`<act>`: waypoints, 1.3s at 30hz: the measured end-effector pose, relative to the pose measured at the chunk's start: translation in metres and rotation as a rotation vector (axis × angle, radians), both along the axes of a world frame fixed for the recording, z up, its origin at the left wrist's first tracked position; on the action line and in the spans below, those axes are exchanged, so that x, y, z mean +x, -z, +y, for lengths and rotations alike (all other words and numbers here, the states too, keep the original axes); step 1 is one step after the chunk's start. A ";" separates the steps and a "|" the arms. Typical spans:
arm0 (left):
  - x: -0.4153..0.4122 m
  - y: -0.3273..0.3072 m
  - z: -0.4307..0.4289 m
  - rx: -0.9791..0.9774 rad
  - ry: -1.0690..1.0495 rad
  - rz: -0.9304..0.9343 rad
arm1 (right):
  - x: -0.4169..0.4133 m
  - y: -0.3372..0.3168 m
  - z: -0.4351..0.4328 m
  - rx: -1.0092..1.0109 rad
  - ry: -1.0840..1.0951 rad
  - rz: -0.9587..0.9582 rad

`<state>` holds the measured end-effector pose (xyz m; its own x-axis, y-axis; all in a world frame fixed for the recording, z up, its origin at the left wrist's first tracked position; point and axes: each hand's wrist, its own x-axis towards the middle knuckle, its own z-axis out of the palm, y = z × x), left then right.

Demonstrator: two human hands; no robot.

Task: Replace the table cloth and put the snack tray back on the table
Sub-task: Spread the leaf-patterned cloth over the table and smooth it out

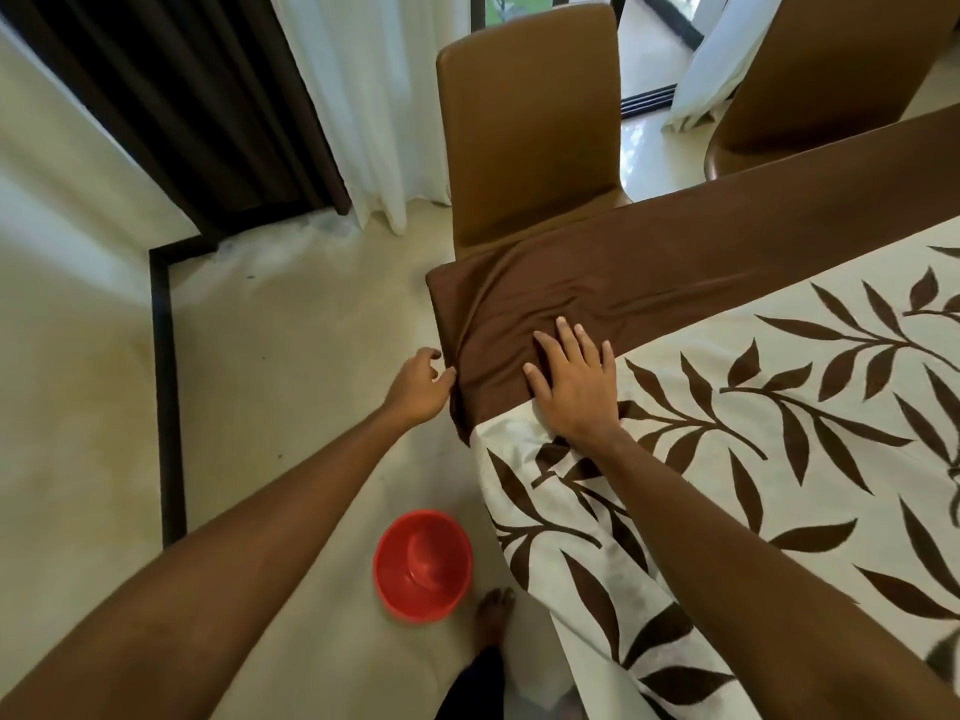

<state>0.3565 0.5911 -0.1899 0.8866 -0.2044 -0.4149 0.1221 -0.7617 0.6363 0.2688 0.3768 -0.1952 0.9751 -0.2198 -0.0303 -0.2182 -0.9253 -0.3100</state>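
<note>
- Tablecloth, cream fabric printed with brown leaf sprays, covers the table at right and hangs over its near edge; its wide plain brown border runs along the far side and wraps the corner in front of me.
- Glossy cream tiled floor fills the left half of the view, crossed by a dark inlaid strip.
- Tan leather high-backed chair stands pushed against the far side of the table, its seat partly under the brown border; a second tan leather chair stands further along, at upper right.
- Sheer white curtain hangs to the floor behind the near chair, with a dark brown curtain just beside it on the left.
- My right hand lies flat on the tablecloth where border meets leaf print, palm down, fingers straight and spread, pressing the fabric, which wrinkles ahead of the fingertips.
- My left hand reaches to the table's corner, fingers curled, thumb and fingertips pinching the hanging edge of the brown border, where folds gather.
- Round red plastic bowl sits upright on the floor near the table's side, close to my bare foot.
</note>
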 end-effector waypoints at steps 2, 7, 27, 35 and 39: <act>-0.008 0.005 -0.007 -0.101 -0.076 0.097 | 0.000 0.002 0.002 -0.008 0.005 0.007; -0.021 0.005 -0.026 -0.488 -0.376 0.435 | -0.001 0.003 0.003 -0.018 0.005 0.037; -0.052 0.015 -0.009 -0.159 -0.628 0.129 | -0.057 -0.021 0.002 0.206 0.020 -0.213; -0.233 0.036 -0.024 -0.540 -0.803 0.687 | -0.216 -0.028 0.034 0.048 -0.215 -0.161; -0.300 0.015 -0.025 -0.283 -0.749 0.200 | -0.287 -0.032 0.028 -0.084 -0.192 0.046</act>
